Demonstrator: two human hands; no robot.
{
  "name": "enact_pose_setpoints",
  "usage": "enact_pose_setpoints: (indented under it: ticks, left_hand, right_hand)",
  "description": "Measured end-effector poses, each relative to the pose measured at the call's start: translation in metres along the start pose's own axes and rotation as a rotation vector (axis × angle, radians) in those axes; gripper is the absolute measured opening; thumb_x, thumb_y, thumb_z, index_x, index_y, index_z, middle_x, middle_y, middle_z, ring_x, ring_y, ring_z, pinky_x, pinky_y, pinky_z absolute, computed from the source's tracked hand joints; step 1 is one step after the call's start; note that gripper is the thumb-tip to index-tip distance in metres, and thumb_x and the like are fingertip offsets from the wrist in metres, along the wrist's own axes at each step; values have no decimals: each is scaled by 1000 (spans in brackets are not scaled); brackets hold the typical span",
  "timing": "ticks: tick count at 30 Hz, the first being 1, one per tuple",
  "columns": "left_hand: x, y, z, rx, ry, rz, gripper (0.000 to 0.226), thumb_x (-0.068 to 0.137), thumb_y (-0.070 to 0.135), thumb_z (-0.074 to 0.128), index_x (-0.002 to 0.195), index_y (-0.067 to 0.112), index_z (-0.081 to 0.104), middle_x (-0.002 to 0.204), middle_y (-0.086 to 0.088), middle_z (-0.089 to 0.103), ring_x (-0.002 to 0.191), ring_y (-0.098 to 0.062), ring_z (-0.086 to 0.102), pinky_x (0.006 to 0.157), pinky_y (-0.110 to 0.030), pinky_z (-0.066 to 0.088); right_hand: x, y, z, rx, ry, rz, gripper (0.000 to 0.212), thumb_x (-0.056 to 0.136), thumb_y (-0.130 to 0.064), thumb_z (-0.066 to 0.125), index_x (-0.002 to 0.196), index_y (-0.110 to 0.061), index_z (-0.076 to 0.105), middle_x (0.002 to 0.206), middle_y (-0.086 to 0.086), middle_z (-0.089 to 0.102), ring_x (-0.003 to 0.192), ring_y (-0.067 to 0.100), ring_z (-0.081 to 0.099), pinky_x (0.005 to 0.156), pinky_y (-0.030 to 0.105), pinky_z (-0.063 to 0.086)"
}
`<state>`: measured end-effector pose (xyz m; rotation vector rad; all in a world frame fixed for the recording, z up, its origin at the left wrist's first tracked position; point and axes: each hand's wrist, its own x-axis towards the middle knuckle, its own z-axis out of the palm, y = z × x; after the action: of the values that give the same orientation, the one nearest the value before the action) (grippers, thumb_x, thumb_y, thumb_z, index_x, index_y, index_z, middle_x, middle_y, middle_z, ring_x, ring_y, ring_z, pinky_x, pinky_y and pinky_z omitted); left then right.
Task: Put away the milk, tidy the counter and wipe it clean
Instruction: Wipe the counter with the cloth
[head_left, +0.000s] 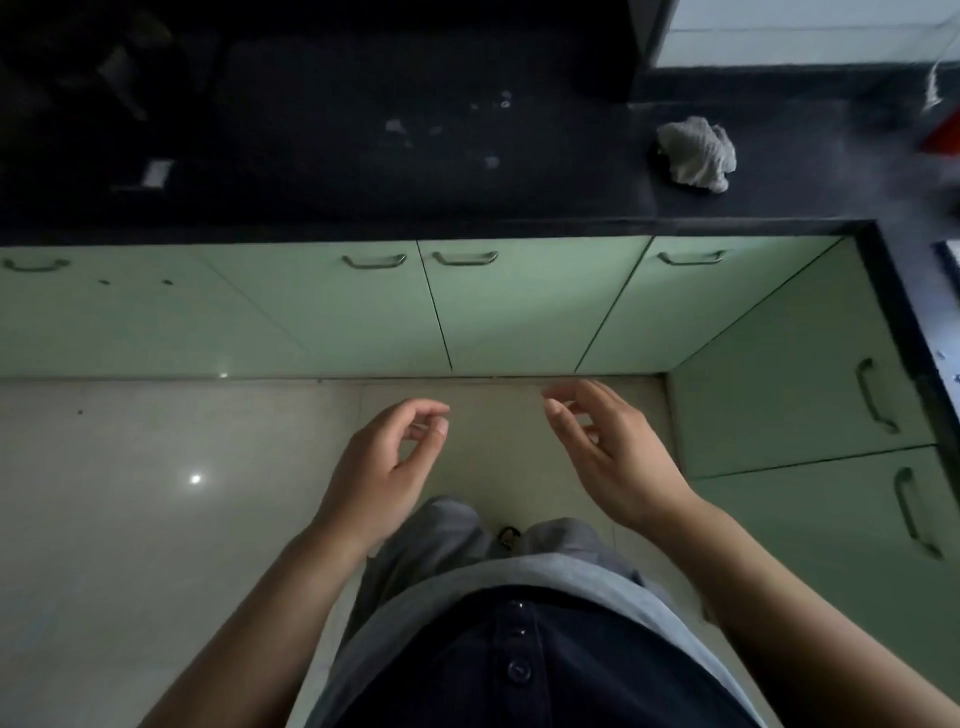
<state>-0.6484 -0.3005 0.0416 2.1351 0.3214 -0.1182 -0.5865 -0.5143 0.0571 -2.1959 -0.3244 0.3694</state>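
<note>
A crumpled grey cloth (697, 156) lies on the black counter (519, 208) toward the right. Pale spill spots (441, 135) dot the counter's middle. My left hand (382, 467) and my right hand (608, 457) hover low over the floor, well in front of the counter, both empty with fingers loosely curled and apart. No milk container is visible.
Green cabinet doors (519, 306) with metal handles run under the counter and turn along the right side. A red object (943, 135) sits at the far right edge. A small white item (156, 172) lies on the dark left part. Glossy pale floor tiles (130, 519) lie below.
</note>
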Motion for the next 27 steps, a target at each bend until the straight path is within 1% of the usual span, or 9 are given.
enact_pose_setpoints:
  ticks: [5, 7, 10, 14, 17, 20, 23, 25, 27]
  left_hand:
    - [90, 7, 8, 22, -150, 28, 18, 93, 38, 50, 104, 30, 62, 100, 19, 64, 94, 9, 56, 76, -6, 43]
    - [135, 16, 7, 33, -204, 66, 21, 92, 41, 49, 104, 31, 63, 100, 19, 64, 94, 9, 55, 76, -5, 42]
    - [205, 34, 1, 56, -305, 124, 18, 93, 34, 51, 107, 30, 62, 101, 19, 63, 94, 9, 55, 77, -5, 41]
    - [295, 58, -1, 103, -421, 209, 17, 93, 29, 52, 106, 26, 63, 100, 15, 63, 94, 7, 55, 75, -3, 39]
    - [353, 74, 12, 142, -476, 254, 16, 92, 26, 54, 104, 22, 63, 98, 11, 61, 92, 1, 57, 75, -9, 43]
    - [401, 89, 36, 295, -509, 361, 21, 91, 31, 54, 109, 22, 61, 105, 6, 60, 97, -9, 57, 82, -26, 47]
    - [436, 102, 65, 430, -544, 430, 27, 92, 31, 52, 115, 19, 59, 115, 3, 59, 106, -15, 54, 86, -32, 46]
    - [446, 105, 83, 473, -562, 431, 30, 92, 30, 52, 119, 18, 58, 123, 1, 57, 112, -18, 52, 91, -32, 45]
    - [449, 103, 99, 496, -552, 427, 34, 91, 29, 54, 123, 17, 56, 130, 0, 53, 118, -21, 49, 96, -32, 42]
  right_hand:
    - [67, 13, -13, -1, 65, 88, 43, 88, -51, 35, 106, -19, 58, 104, -7, 59, 94, 9, 56, 81, 38, 51]
    - [99, 14, -19, -21, 105, 126, 44, 89, -50, 36, 110, -19, 58, 107, -6, 59, 95, 8, 55, 82, 36, 50]
    - [147, 11, -32, -30, 165, 181, 41, 91, -47, 37, 113, -18, 57, 112, -3, 60, 97, 7, 55, 84, 32, 50]
    - [203, 12, -54, -69, 220, 235, 44, 90, -50, 36, 115, -19, 56, 111, -4, 58, 95, 9, 56, 80, 25, 46]
    - [240, 22, -76, -97, 305, 274, 34, 93, -40, 43, 112, -16, 57, 105, -5, 57, 91, 11, 54, 77, 24, 43]
    - [270, 37, -104, -143, 339, 290, 31, 93, -38, 46, 110, -14, 58, 102, -4, 55, 86, 9, 50, 75, 22, 39]
    - [303, 63, -133, -205, 382, 296, 33, 93, -35, 49, 115, -10, 54, 112, 6, 56, 98, 19, 53, 79, 24, 37]
    - [326, 82, -151, -176, 439, 344, 34, 92, -31, 51, 118, -10, 51, 120, 9, 52, 109, 24, 50, 87, 29, 38]
    - [347, 101, -164, -163, 445, 414, 39, 92, -30, 51, 125, -9, 46, 131, 12, 46, 121, 28, 43, 96, 35, 36]
